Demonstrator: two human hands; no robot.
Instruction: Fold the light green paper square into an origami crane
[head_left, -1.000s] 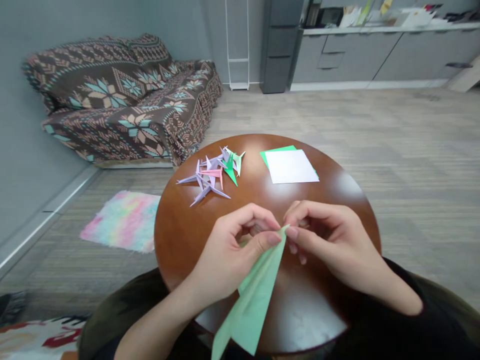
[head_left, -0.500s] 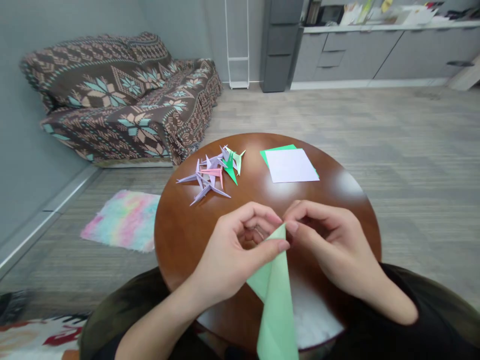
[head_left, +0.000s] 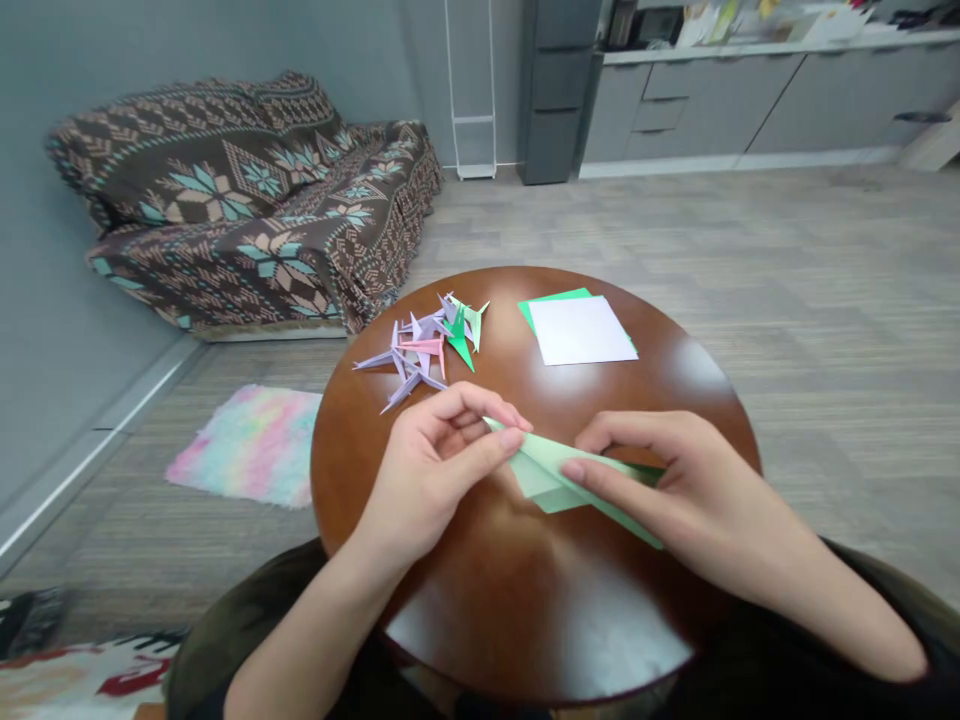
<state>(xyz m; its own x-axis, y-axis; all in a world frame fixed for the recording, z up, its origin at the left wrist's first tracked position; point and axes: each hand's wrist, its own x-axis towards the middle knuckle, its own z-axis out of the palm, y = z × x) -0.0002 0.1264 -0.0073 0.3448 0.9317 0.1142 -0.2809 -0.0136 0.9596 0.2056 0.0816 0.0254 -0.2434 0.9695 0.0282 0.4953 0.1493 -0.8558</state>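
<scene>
A light green sheet of origami paper [head_left: 551, 470], partly folded to a narrow point, is held between both hands above the round table. My left hand [head_left: 442, 450] pinches it near its pointed end, thumb on top and fingers behind. My right hand [head_left: 667, 480] grips the other part, its thumb pressed on the near face and its fingers hidden behind. Beyond my left hand lies a pile of folded paper figures [head_left: 424, 345] in purple, pink and green. Past my right hand rests a stack of square paper [head_left: 585, 330], white or pale lilac on top with green below.
The round brown wooden table [head_left: 375, 480] stands before my knees. A patterned covered sofa [head_left: 262, 220] is at the back left, with a fluffy pastel rug [head_left: 247, 445] on the floor nearby. Grey kitchen cabinets [head_left: 697, 110] line the back right.
The green paper has turned from hanging downward to lying slantwise, pointing left. My left hand has shifted left, and my right hand has moved from the tip to the paper's other part.
</scene>
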